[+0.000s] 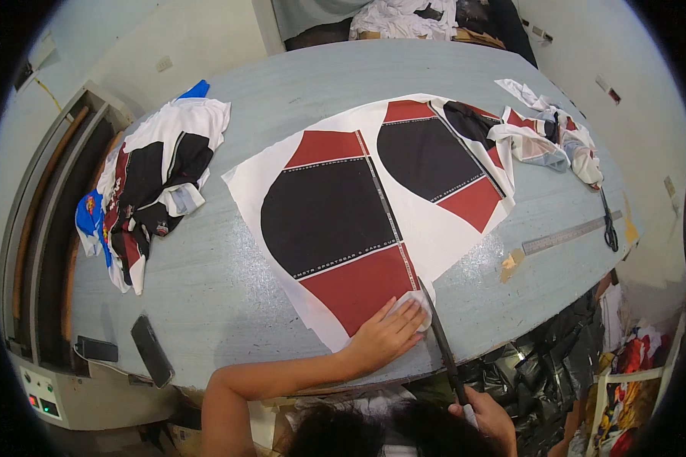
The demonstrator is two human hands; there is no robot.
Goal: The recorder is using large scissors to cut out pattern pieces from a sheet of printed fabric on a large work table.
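A white fabric sheet (240, 179) printed with dark red and black panels (320, 206) lies across the middle of the table. My left hand (385, 331) lies on its near corner, fingers stretched over a small turned-up white piece (423, 308). My right hand (484, 419), low at the right near the table's front edge, grips long dark shears (443, 346), whose blades reach up along the sheet's edge beside my left fingertips.
Garment pieces (156, 175) lie left; more crumpled fabric (549, 145) lies right, near scissors (610, 228) and a metal ruler (564, 236). Two dark devices (151, 346) are at front left, beside a roller machine (46, 221). Black plastic bags (541, 365) lie below the right edge.
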